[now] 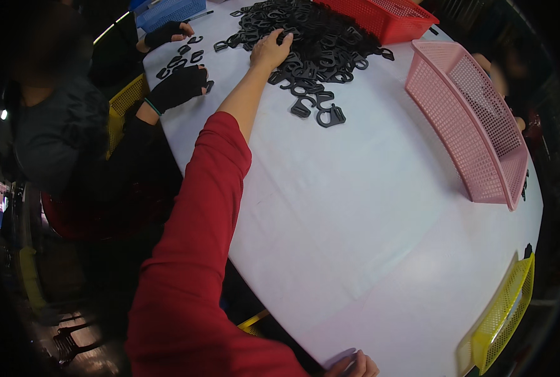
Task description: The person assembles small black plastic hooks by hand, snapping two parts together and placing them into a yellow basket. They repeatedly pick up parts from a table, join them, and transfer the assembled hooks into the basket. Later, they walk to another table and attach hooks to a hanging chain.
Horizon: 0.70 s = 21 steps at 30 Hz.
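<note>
My left arm, in a red sleeve, stretches to the far side of the white table [330, 207]. There my left hand [270, 51] rests at the near left side of a big heap of black plastic hooks [317, 53], thumb and fingers closing on pieces; some fingertips are hidden among them. A few hooks [331, 115] lie loose on the near side of the heap. My right hand [357, 366] is at the near table edge, cut off by the lower border. Its fingers are curled, and what they hold, if anything, is hidden.
A person in black fingerless gloves [178, 88] sits at the left, several hooks [178, 61] between their hands. Around the table stand a blue basket [170, 14], a red basket [387, 22], a pink basket [443, 116] and a yellow basket [503, 314]. Another person's hand is behind the pink basket.
</note>
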{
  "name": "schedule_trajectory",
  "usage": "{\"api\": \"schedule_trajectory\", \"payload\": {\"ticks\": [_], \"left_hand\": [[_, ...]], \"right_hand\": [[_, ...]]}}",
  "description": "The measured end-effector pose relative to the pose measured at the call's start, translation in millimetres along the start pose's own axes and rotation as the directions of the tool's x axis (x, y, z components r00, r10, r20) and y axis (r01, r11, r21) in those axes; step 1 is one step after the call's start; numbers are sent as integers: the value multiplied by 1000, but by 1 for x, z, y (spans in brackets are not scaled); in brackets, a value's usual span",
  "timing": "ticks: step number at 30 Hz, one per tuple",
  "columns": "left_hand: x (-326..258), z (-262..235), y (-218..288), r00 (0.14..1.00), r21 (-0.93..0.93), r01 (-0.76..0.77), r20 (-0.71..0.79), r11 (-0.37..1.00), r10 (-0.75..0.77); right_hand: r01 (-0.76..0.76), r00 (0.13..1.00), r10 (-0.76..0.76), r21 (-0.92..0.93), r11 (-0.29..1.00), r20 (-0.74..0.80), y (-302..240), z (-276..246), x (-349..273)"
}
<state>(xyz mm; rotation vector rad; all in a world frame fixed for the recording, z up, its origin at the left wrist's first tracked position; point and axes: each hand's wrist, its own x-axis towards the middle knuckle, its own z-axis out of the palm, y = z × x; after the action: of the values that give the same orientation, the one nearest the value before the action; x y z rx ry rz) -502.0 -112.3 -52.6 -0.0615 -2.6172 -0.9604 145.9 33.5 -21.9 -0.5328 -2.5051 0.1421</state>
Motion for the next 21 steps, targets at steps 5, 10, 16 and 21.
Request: {"api": "schedule_trajectory", "payload": {"ticks": [5, 10, 16, 21], "left_hand": [[-21, -3, -2, 984, -24, -152, 89, 988, 154], [-74, -6, 42, 940, -134, -219, 235, 966, 246], [-149, 3, 87, 848, -295, -409, 227, 864, 479], [-229, 1, 129, 774, -374, -460, 275, 806, 570]], "right_hand": [[-19, 1000, 19, 17, 1000, -1, -4, 0, 2], [-32, 999, 33, 25, 999, -23, -4, -1, 2], [-31, 1000, 31, 43, 999, -4, -3, -2, 2], [-45, 999, 44, 62, 997, 20, 0, -3, -11]]}}
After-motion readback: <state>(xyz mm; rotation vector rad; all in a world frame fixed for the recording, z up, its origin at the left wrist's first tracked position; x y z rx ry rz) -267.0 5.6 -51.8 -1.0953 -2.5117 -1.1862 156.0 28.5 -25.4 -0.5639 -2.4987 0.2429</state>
